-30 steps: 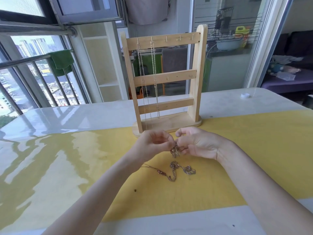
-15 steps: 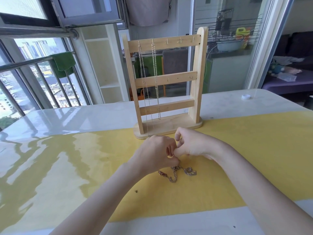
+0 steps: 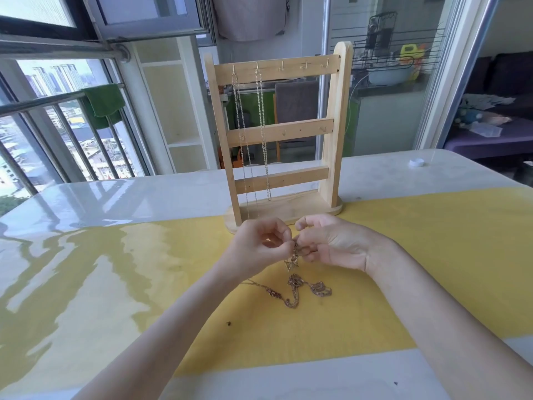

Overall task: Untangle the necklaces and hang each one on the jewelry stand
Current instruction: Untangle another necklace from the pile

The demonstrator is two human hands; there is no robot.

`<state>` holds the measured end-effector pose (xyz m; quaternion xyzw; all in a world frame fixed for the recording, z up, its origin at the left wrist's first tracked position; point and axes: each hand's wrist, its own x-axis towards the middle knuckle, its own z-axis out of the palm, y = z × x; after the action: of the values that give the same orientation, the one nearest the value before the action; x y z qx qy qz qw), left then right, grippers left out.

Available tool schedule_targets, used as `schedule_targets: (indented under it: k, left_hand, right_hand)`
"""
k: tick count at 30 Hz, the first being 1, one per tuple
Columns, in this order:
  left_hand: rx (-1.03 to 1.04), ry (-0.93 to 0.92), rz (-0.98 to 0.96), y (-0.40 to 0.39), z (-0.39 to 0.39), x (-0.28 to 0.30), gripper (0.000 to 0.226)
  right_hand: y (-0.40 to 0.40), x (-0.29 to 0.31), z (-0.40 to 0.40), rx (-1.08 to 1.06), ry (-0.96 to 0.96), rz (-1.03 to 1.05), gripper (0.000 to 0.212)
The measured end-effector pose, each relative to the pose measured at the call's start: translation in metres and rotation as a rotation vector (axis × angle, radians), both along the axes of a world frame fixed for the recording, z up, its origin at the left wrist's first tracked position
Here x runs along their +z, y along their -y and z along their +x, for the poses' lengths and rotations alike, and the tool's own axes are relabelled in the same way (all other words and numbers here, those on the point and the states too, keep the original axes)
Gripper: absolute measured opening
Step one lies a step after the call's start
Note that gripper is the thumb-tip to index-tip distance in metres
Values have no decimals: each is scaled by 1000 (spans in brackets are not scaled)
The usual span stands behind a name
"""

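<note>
A wooden jewelry stand [image 3: 281,140] is seen upright on the table [image 3: 129,194], at the far edge of a yellow mat [image 3: 432,255]. Two chains are already hung from the hooks of its top bar: a thin necklace [image 3: 240,134] on the hook nearest the stand's left post and a twisted necklace [image 3: 263,134] on the next hook, both dropping past the middle and lower bars. The remaining hooks on the top bar are left bare.

Just in front of the stand's base, the left hand [image 3: 259,246] and the right hand [image 3: 328,243] are held close together above the mat, fingertips nearly meeting. A tangled bunch of necklaces [image 3: 297,284] is pinched between them: the fingers of both hands are curled onto its upper part, which is lifted off the mat, while the rest is left lying on the yellow surface directly below the hands, with one strand trailing away under the left forearm.

A small white cap [image 3: 416,162] is seen on the table well to the right of the stand. A green cloth [image 3: 103,103] is draped over a railing far to the stand's left.
</note>
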<state>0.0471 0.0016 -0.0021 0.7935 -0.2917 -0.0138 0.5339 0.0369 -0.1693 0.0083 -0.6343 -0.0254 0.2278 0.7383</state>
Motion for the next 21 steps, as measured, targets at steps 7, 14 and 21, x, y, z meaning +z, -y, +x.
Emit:
schedule_targets:
  k: [7, 14, 21]
  left_hand:
    - [-11, 341, 123, 0, 3, -3, 21]
    - [-88, 478, 229, -1, 4, 0, 31]
    - [-131, 185, 18, -6, 8, 2, 22]
  right_hand:
    - [-1, -1, 2, -73, 3, -71, 29]
    - [-3, 2, 0, -55, -1, -76, 35]
    - [3, 6, -1, -49, 64, 16, 43]
